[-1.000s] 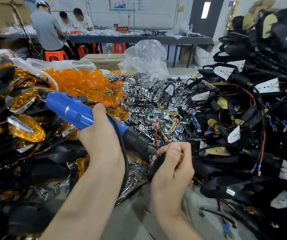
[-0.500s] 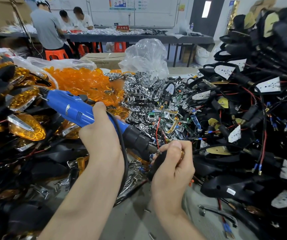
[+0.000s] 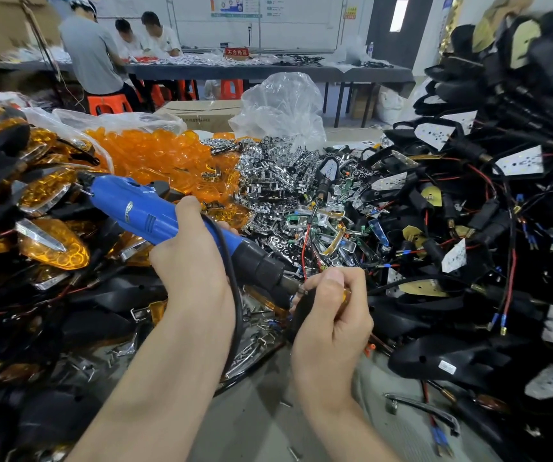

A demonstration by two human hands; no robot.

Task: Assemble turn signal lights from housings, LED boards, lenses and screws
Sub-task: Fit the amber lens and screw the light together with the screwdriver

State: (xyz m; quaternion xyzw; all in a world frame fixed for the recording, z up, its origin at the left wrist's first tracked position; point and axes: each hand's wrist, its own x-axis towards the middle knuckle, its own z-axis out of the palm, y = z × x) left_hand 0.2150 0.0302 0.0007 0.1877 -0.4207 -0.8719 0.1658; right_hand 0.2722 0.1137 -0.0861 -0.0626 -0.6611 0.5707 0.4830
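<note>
My left hand [image 3: 191, 271] grips a blue electric screwdriver [image 3: 142, 211], its black nose angled down to the right. The bit tip meets a black turn signal housing [image 3: 301, 315] that my right hand [image 3: 331, 315] clasps; an amber lens edge shows between the fingers. Most of the housing is hidden by my right hand. Loose screws [image 3: 262, 331] lie on the table below the tool.
Amber lenses [image 3: 155, 155] are heaped at back left, chrome reflectors [image 3: 278, 171] in the middle, black wired housings with LED boards [image 3: 468, 208] piled at right. Finished amber lights [image 3: 52, 245] stack at left. A clear plastic bag [image 3: 281, 111] stands behind. People work at a far table [image 3: 268, 70].
Both hands hold nearly the same pose. The screwdriver nose has stayed against the housing in my right hand, with only slight shifts.
</note>
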